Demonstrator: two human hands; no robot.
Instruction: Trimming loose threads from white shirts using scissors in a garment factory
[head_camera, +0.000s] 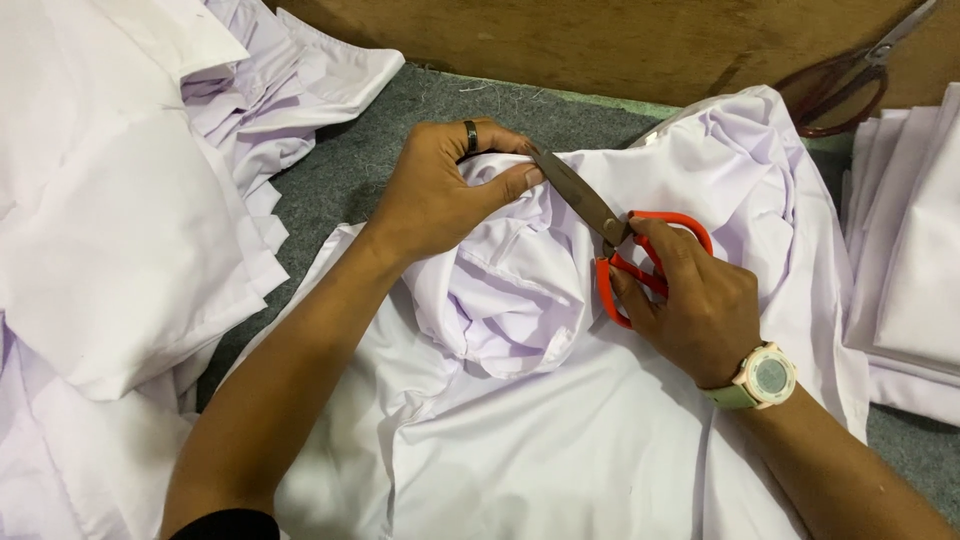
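Closest to the person, a pale lilac-white garment (520, 420) lies spread and rumpled across the middle of the worktop (350, 160), which is covered in grey felt. The left hand (440, 190) bunches a fold of it near the far middle, fingers (505, 185) clenched on the cloth, a dark ring on one of them. The right hand (690, 300), a pale watch (765, 378) at its wrist, grips the orange-handled scissors (620, 240), fingers through the loops; the dark blades lie almost closed, their tip just beside the left thumb.

The fabric looks thin, soft and light, likely to slip and crease, so I'd say it needs pinching taut close to the blades, as the left hand does.

Stacks of similar pale cloth (110, 230) cover the left edge, with more folded pieces (920, 260) along the right edge. In the far right corner rests a second, larger pair of shears (850, 80) against the wooden backboard (600, 40).
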